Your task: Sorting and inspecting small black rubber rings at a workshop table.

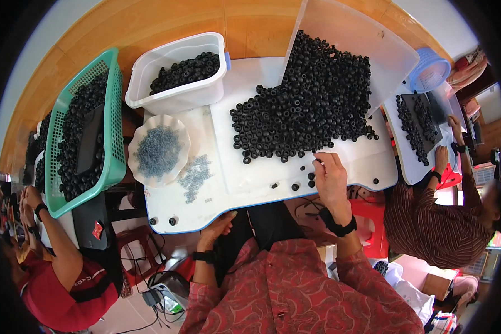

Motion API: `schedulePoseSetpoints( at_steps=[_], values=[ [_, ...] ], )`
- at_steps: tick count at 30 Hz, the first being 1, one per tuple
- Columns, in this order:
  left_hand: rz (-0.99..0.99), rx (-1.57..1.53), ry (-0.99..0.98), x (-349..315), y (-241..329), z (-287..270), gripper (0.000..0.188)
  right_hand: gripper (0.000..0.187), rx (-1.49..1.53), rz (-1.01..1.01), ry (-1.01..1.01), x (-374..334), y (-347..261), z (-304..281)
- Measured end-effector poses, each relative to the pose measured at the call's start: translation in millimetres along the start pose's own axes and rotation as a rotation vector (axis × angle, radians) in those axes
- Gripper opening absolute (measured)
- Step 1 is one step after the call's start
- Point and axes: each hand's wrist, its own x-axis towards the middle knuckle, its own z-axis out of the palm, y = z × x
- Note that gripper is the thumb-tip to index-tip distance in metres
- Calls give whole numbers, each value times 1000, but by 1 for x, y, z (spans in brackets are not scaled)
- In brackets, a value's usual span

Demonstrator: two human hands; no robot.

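My right hand point(332, 177) is at the near edge of a large heap of small black ring-shaped parts point(295, 114). Its thumb and fingers are pinched together on what looks like one black part at the fingertips. Several loose black parts point(311, 176) lie just beside it on the white table point(245, 186). Down by the table's front edge, my left hand point(220, 227) is curled closed; whatever it may hold is hidden. To the left stands a cream scalloped bowl point(182, 146) holding small clear pieces. More clear pieces point(193, 177) are scattered beside it.
A translucent bin point(350, 33) lies tipped at the heap's back. At the back left stand a white tub point(175, 103) and a green basket point(116, 145), both with black parts. Other people work at left point(67, 284) and right point(440, 222); a red stool point(370, 222) stands below.
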Motion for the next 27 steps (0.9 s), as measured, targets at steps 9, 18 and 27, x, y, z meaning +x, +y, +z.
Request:
schedulePoseSetpoints(
  at_steps=[9, 18, 27],
  values=[
    [2, 7, 15, 0, -5, 2, 31, 10, 15, 44, -65, -20, -4, -23],
    [389, 463, 143, -27, 29, 21, 29, 15, -171, 132, -184, -21, -14, -15],
    [644, 454, 61, -75, 80, 46, 23, 16, -195, 99, -183, -20, -15, -8]
  ],
)
